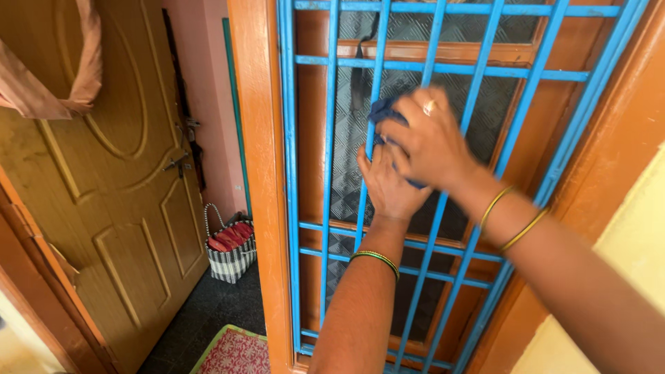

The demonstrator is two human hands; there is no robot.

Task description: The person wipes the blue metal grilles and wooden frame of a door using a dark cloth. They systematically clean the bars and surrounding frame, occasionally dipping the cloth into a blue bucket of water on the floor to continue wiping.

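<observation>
Both of my hands are raised against a window with a blue metal grille (331,138) set in an orange wooden frame (260,173). My right hand (428,142) grips a dark blue cloth (382,111) and presses it on a slanted grille bar. My left hand (388,183) lies just under it, fingers curled around the same bar and touching the cloth's lower edge. Patterned frosted glass (346,187) sits behind the bars. Bangles ring both wrists, and a ring is on my right hand.
An open brown wooden door (104,173) stands at left with a pinkish cloth (41,76) hanging over its top. A black-and-white woven basket (232,249) with red contents sits on the dark floor. A red patterned mat (235,353) lies below. A yellow wall (623,277) is at right.
</observation>
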